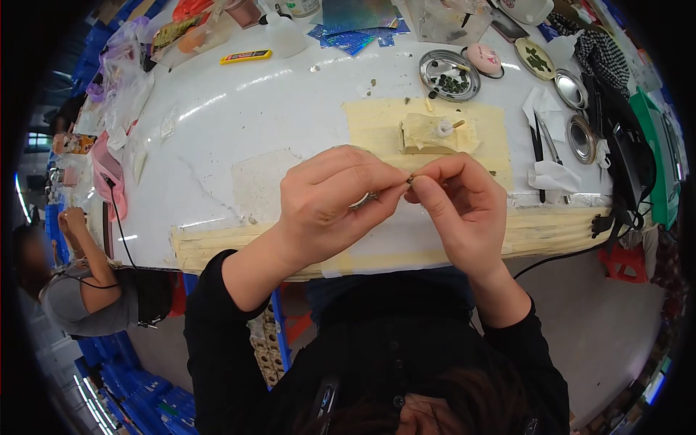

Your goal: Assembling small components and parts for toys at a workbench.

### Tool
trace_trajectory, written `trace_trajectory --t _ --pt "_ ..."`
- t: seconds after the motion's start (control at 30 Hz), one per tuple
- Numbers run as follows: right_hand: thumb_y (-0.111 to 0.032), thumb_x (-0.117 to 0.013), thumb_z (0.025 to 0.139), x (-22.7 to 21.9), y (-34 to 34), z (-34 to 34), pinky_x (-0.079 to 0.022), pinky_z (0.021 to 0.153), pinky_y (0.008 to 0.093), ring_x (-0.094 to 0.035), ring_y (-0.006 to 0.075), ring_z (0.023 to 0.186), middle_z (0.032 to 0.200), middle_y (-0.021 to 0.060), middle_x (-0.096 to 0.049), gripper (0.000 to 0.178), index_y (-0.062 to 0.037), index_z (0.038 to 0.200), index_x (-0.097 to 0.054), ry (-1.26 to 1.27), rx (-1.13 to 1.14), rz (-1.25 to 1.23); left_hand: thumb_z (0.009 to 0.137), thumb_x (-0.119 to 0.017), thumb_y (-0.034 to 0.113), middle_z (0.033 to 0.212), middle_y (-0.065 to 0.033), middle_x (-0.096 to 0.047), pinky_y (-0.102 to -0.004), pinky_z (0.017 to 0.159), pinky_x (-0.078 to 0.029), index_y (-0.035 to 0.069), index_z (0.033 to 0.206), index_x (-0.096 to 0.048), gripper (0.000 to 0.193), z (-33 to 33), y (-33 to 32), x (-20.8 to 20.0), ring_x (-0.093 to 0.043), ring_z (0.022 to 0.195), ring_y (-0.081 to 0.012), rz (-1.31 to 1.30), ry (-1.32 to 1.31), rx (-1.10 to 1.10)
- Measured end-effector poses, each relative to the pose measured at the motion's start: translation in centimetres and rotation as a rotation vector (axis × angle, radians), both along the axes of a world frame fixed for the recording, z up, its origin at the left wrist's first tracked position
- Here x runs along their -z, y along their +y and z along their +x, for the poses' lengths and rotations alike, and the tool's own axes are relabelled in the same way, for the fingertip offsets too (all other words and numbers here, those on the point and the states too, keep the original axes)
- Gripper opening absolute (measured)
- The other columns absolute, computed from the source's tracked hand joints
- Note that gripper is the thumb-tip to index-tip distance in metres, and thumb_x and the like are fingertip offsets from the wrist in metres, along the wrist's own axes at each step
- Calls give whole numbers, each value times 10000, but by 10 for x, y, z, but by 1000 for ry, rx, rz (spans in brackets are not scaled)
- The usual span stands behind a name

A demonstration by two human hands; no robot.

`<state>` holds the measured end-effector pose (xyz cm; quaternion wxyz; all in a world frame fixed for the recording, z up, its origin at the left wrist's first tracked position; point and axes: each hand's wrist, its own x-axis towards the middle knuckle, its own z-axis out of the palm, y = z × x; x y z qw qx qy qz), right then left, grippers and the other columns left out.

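My left hand [341,192] and my right hand [464,206] meet over the front of the table, fingertips touching. Between their thumbs and forefingers a tiny dark piece [410,180] is pinched; its kind is too small to make out. Something shiny and partly hidden shows behind my left fingers. Just beyond the hands, a tape-wrapped block [420,138] rests on yellowish paper [370,112], with a small white pot [444,129] and a thin brown stick on it. Farther back, a round metal dish [475,85] holds small dark green pieces [451,83].
Tweezers [549,138] lie on white tissue at the right, beside small metal dishes [581,138]. A yellow box cutter [246,56], a white bottle [284,35] and blue shiny sheets [355,40] are along the back. Another person [83,283] sits at the far left.
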<state>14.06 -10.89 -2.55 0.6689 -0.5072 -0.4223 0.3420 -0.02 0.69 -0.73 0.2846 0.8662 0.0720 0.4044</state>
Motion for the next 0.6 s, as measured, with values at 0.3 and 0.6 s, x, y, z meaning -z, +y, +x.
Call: trace_trajectory --t 0.3,0.6 --pt "17 -712 811 -4 4 1 -524 644 245 -639 126 706 807 85 -660 95 24 863 -632 -564 186 172 693 -736 -91 749 -99 -663 -267 593 -508 -1 865 -686 200 -1 0 2 -648 657 -186 -2 16 -29" --pt "-49 -631 916 -9 -2 2 -510 729 225 -625 82 782 853 31 -646 92 28 959 -605 55 -80 -71 687 -750 -86 753 -98 -661 -270 589 -508 2 867 -683 211 0 -1 0 -649 659 -193 37 -18 -32"
